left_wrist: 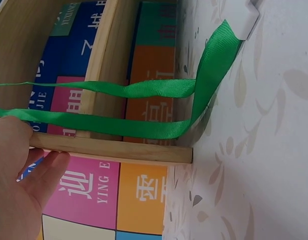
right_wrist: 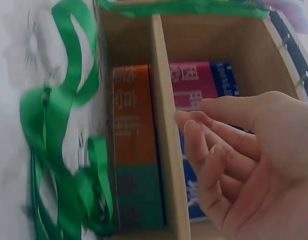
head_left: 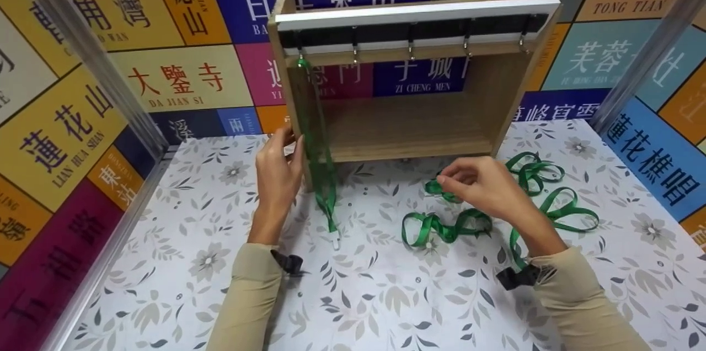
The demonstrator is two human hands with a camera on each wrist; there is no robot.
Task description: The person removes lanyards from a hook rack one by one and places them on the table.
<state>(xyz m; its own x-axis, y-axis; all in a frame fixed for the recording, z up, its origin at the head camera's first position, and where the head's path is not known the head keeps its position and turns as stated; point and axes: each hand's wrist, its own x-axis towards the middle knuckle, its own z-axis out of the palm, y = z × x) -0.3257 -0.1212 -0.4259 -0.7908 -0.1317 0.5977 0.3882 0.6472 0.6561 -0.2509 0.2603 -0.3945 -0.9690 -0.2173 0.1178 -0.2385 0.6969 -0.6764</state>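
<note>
A wooden rack (head_left: 504, 80) stands on the table, with a row of metal hooks (head_left: 356, 53) along its top bar. From the leftmost hook hangs a green lanyard (head_left: 330, 205), its white clip (head_left: 336, 239) at the lower end by the table. My left hand (head_left: 278, 166) grips the left side panel (left_wrist: 119, 149), thumb and fingers on opposite faces, beside the ribbon (left_wrist: 144, 129). Loosely curled and holding nothing, my right hand (head_left: 485, 182) hovers in front of the rack, above a bunched green lanyard (head_left: 433, 188) that it partly hides. The right wrist view shows its fingers (right_wrist: 228, 145) bare.
More green lanyards lie in loops on the table, one nearer me (head_left: 441, 229) and others at the right (head_left: 573, 218). Behind the rack is a wall of coloured sign panels (head_left: 187, 78). Clear upright posts (head_left: 91, 53) stand at both sides.
</note>
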